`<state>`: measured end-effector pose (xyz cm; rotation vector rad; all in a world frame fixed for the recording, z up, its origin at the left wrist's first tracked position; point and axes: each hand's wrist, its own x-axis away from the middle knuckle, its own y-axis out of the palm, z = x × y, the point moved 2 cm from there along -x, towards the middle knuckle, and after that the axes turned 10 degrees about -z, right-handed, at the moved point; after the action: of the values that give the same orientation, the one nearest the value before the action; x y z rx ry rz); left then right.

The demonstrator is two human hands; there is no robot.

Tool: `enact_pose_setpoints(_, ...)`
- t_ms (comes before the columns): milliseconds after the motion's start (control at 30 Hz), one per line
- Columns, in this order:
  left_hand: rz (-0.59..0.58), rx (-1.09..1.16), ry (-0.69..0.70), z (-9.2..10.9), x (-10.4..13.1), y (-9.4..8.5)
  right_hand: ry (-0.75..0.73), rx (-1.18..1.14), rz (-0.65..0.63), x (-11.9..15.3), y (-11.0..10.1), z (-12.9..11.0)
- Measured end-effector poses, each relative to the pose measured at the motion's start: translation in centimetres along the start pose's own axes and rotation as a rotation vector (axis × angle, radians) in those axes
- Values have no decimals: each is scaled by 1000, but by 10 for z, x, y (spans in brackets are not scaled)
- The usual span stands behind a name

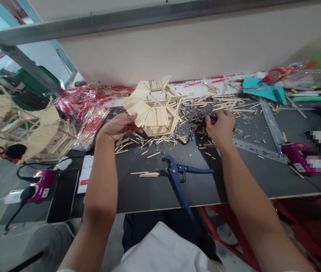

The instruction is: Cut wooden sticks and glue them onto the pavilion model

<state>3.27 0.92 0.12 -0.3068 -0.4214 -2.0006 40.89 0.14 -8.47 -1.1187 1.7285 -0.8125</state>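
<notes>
My left hand (120, 126) grips the left edge of a model made of thin wooden sticks (160, 116), thumb on top and fingers partly hidden beneath. The model has fan-shaped stick panels and an open many-sided frame. To its right, my right hand (221, 126) is closed around a small blue-and-black tool (211, 117), whose kind I cannot make out; its dark end points left, apart from the model. In front of the model lies a blue hand cutter (174, 172) with its handles spread, beside a few loose sticks (149, 174).
Stick offcuts (129, 143) litter the dark table (106, 204). At left are a second stick model (44, 132), bagged sticks (91, 122), a purple power socket (42, 185) and a black phone (63, 194). A clear ruler (259, 150) and another purple socket (297, 155) lie right.
</notes>
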Motion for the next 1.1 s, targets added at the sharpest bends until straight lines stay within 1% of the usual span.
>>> enact_pose_setpoints(133,134,175,67,-1,-11,8,-5,-33,20,0,0,-2)
enact_pose_setpoints(200,184,222,82,0,-15,10,-23,-57,25,1,-2,-5)
enact_pose_setpoints(367,171,164,99,3,-15,11,-46,-90,26,1,-6,-11)
enact_pose_setpoints(567,133,159,120,6,-11,15,-27,-111,11,0,-3,-8)
enact_pose_setpoints(633,136,101,123,7,-11,17,-26,-123,17,1,-3,-8)
enact_pose_setpoints(733,172,-45,68,9,-8,18,-35,-155,32,1,-4,-11)
enact_pose_setpoints(833,238,-217,19,15,5,13,-27,-183,48,1,-6,-15)
enact_pose_setpoints(967,351,-386,29,27,38,1,-12,-219,51,1,-5,-18)
enact_pose_setpoints(1033,449,-450,100,35,57,-2,-3,-239,46,1,-3,-18)
enact_pose_setpoints(1067,529,-512,189,39,67,-1,2,-248,45,1,-2,-17)
enact_pose_setpoints(1100,550,-557,285,44,77,5,5,-256,42,0,-1,-17)
